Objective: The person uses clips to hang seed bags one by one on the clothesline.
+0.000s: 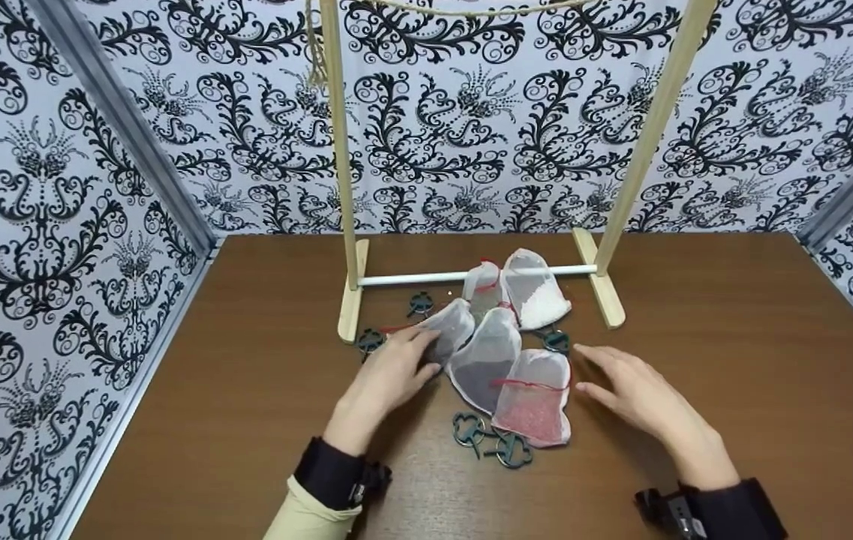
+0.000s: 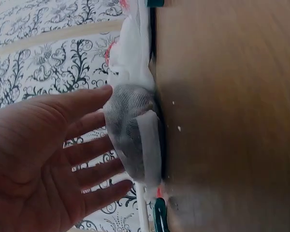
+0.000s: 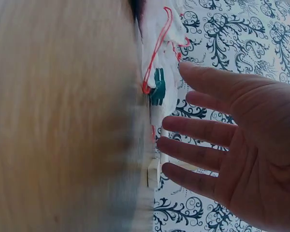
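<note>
Leftmost mesh bag (image 1: 452, 324): at the left hand (image 1: 394, 369)'s fingertips, contact unclear; fingers extended, spread wide. Pink-filled mesh bag (image 1: 539, 411): just left of the right hand (image 1: 640, 390)'s fingers, apart; these straight, spread wide. Wooden frame (image 1: 343, 187): beyond both hands' fingertips.

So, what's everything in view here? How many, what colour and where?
Mesh bags: five, whitish, varied contents, clustered mid-table
Cords: several, red, on and around the bags
Ring clips: five visible, dark green, around the bags
Frame: one, pale wood, table's far side
Bar: one, white, low across the frame
Rope: one, tan, high on the frame
Table: one, brown, beneath the bags
Backdrop panels: three, white and black, behind and both sides
Metal posts: two, grey, back corners
Strapped wrist cameras: two, black, one per wrist
Sleeve: one, pale yellow, left forearm
Left hand: one, bare, at the leftmost bag
Right hand: one, bare, right of the bags
</note>
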{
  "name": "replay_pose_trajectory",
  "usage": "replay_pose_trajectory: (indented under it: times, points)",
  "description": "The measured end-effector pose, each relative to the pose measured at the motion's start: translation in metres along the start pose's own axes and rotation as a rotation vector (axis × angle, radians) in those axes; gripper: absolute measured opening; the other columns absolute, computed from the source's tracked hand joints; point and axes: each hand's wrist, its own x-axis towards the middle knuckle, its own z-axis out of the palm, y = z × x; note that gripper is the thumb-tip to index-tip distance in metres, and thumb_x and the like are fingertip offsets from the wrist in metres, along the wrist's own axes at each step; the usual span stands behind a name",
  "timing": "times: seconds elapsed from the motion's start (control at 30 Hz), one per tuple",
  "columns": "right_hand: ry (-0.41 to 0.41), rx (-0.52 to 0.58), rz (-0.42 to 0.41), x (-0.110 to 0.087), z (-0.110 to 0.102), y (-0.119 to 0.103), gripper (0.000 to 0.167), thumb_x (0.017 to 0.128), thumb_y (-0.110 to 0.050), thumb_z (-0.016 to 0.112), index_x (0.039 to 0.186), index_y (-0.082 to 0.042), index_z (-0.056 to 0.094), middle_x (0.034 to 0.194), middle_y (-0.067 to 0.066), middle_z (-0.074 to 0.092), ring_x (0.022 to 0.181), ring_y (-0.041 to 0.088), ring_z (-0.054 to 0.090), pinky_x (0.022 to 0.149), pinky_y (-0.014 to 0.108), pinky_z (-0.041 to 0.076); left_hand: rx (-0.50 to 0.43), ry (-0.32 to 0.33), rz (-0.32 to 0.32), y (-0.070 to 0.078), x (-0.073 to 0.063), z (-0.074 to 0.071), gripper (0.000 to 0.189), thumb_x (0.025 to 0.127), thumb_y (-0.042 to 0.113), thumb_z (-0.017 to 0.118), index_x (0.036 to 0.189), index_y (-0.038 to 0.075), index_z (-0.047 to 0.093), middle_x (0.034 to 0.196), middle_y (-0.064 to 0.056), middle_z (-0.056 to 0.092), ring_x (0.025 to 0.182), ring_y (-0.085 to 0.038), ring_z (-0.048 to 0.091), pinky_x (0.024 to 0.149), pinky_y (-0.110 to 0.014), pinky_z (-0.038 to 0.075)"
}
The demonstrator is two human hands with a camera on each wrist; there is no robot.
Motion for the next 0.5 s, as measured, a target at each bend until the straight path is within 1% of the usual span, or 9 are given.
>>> replay_pose_trajectory:
  times: [0.17, 0.27, 0.37, 0.5]
  points:
    - [-0.043, 0.034, 0.036, 0.009, 0.003, 0.002, 0.053, 0.092, -0.021, 0.072, 0.136, 0.002, 0.057, 0.132, 0.023, 0.064, 0.123, 0.04, 0.06, 0.103, 0.056, 0.047, 0.11, 0.027, -0.06, 0.007, -0.002, 0.005, 0.051, 0.092, 0.029, 0.072, 0.137, 0.01, 0.058, 0.121, -0.02, 0.059, 0.11, -0.036, 0.063, 0.091, -0.049, 0.055]
    - [-0.048, 0.02, 0.053, 0.022, 0.004, 0.003, 0.052, 0.092, -0.021, 0.071, 0.135, 0.004, 0.057, 0.13, 0.025, 0.064, 0.121, 0.042, 0.061, 0.103, 0.057, 0.047, 0.146, 0.026, -0.111, 0.01, -0.001, 0.008, 0.05, 0.09, 0.031, 0.074, 0.134, 0.012, 0.062, 0.118, -0.02, 0.056, 0.108, -0.036, 0.062, 0.085, -0.049, 0.056]
    - [-0.047, -0.03, 0.08, 0.038, 0.006, 0.001, 0.048, 0.091, -0.023, 0.071, 0.129, 0.004, 0.06, 0.12, 0.027, 0.067, 0.114, 0.044, 0.063, 0.097, 0.059, 0.049, 0.144, 0.023, -0.158, 0.011, 0.0, 0.009, 0.045, 0.088, 0.03, 0.076, 0.129, 0.012, 0.065, 0.117, -0.019, 0.055, 0.109, -0.037, 0.061, 0.083, -0.05, 0.057]
    - [-0.066, -0.101, 0.17, 0.058, 0.01, -0.004, 0.049, 0.09, -0.032, 0.071, 0.124, 0.002, 0.062, 0.11, 0.026, 0.066, 0.103, 0.045, 0.064, 0.087, 0.06, 0.051, 0.129, 0.025, -0.187, 0.012, 0.0, 0.01, 0.041, 0.087, 0.028, 0.076, 0.121, 0.009, 0.064, 0.118, -0.019, 0.054, 0.109, -0.038, 0.061, 0.082, -0.051, 0.057]
